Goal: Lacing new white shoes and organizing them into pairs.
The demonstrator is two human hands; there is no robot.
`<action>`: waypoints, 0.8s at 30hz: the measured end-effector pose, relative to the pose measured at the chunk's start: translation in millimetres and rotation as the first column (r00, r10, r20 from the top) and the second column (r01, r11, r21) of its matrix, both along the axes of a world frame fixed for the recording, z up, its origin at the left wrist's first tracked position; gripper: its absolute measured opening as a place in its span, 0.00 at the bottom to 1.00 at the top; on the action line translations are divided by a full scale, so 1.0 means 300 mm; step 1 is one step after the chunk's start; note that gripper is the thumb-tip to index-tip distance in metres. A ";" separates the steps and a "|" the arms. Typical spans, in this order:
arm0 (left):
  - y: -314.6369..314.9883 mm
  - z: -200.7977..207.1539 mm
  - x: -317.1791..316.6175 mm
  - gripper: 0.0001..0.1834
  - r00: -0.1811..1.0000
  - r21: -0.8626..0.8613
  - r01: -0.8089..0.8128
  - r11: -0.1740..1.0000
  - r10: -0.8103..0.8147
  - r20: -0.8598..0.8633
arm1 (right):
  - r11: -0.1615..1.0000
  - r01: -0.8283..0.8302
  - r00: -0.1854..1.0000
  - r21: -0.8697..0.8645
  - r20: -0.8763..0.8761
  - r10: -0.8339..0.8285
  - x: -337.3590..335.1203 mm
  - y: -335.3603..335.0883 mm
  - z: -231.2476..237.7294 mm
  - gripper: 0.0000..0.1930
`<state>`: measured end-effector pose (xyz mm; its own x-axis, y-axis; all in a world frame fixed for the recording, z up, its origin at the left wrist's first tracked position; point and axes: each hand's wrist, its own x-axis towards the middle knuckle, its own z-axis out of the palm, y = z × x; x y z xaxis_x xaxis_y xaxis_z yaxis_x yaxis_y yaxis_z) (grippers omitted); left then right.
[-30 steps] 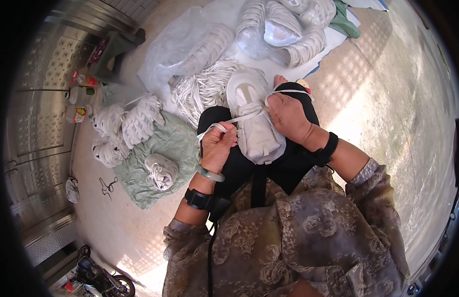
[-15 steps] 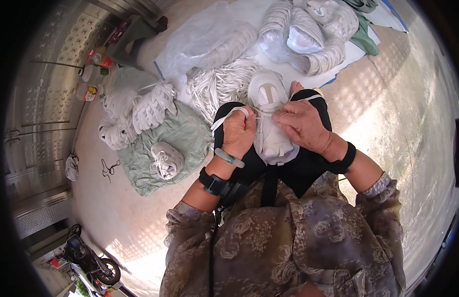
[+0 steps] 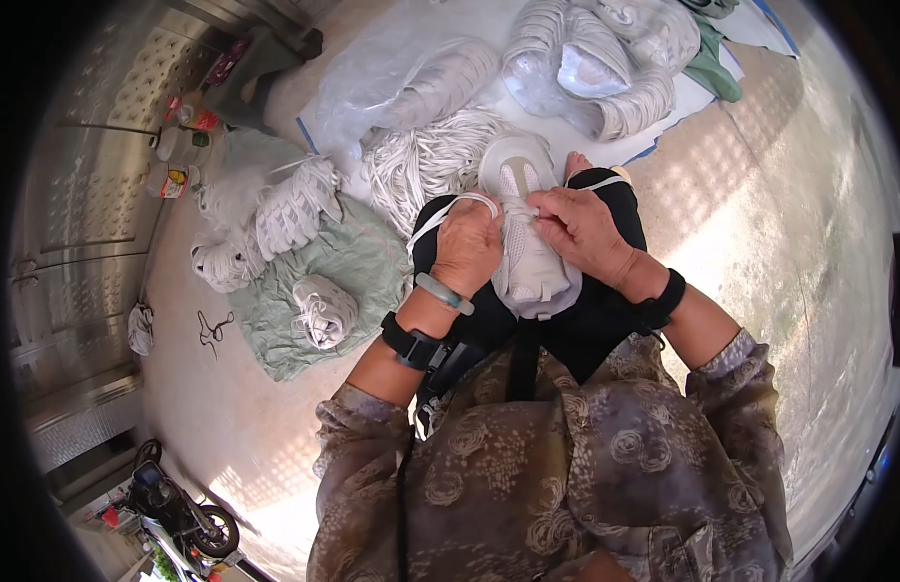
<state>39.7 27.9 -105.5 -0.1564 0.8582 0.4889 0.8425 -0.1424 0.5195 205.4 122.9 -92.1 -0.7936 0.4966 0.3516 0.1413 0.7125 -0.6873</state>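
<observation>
Right at the middle of the frame, the left hand is curled nearly closed around a white lace, which loops over the fingers and trails off toward the left. Just beside it, the right hand has its thumb and fingertips drawn together at the lacing, pinching a bit of the same lace, with the other fingers bent. Between the 2 hands sits the white shoe, near the centre of the frame, on the person's black-covered lap. A pale bangle and a black wrist strap circle the left forearm; 1 black band circles the right wrist. Above the shoe and to its left lies a heap of loose white laces. Left of centre, 1 laced shoe rests on a green cloth, near a cluster of white shoe pieces. More white uppers fill the top right of centre, beside a clear plastic bag. At lower left stands a motorcycle.
</observation>
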 end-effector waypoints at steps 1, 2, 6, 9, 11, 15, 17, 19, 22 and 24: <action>0.002 -0.007 -0.009 0.03 1.000 0.002 0.002 1.000 -0.002 0.005 | 0.997 -0.010 1.000 -0.071 -0.016 0.009 0.001 0.003 -0.002 0.13; 0.002 0.003 -0.021 0.04 0.935 -0.228 0.007 0.974 0.074 0.348 | 0.997 -0.008 1.000 -0.071 -0.015 0.007 0.002 0.004 -0.001 0.13; -0.034 0.007 -0.051 0.11 0.789 -0.595 -0.004 0.804 0.368 0.492 | 0.991 0.008 1.000 -0.136 -0.025 -0.012 0.004 -0.004 0.012 0.12; -0.074 0.092 -0.015 0.18 0.967 -0.497 -0.207 0.842 0.253 0.026 | 0.988 0.028 0.997 -0.153 -0.071 -0.039 0.011 -0.012 0.034 0.11; -0.091 0.118 0.019 0.21 0.996 -0.250 -0.053 0.967 0.070 0.062 | 0.988 0.023 0.993 -0.153 -0.114 -0.041 0.007 -0.021 0.041 0.10; -0.109 0.083 0.040 0.32 0.982 -0.404 0.048 0.913 0.031 0.187 | 0.989 -0.019 1.000 -0.149 -0.025 0.016 -0.033 -0.054 0.048 0.04; -0.116 0.059 0.031 0.34 0.991 -0.354 0.027 0.935 0.022 0.133 | 0.996 -0.014 1.000 -0.091 0.018 0.016 -0.054 -0.072 0.040 0.03; -0.122 0.077 0.045 0.32 0.991 -0.410 -0.013 0.912 0.065 0.113 | 0.998 0.064 0.992 -0.022 0.107 -0.062 -0.067 -0.086 0.033 0.04; -0.115 0.122 0.065 0.26 0.998 -0.538 -0.063 0.841 0.048 -0.040 | 0.995 0.093 0.977 0.039 0.188 -0.098 -0.071 -0.099 0.029 0.05; -0.112 0.117 0.074 0.23 0.990 -0.578 -0.102 0.809 0.028 -0.137 | 0.994 0.097 0.963 0.059 0.245 -0.109 -0.073 -0.103 0.034 0.05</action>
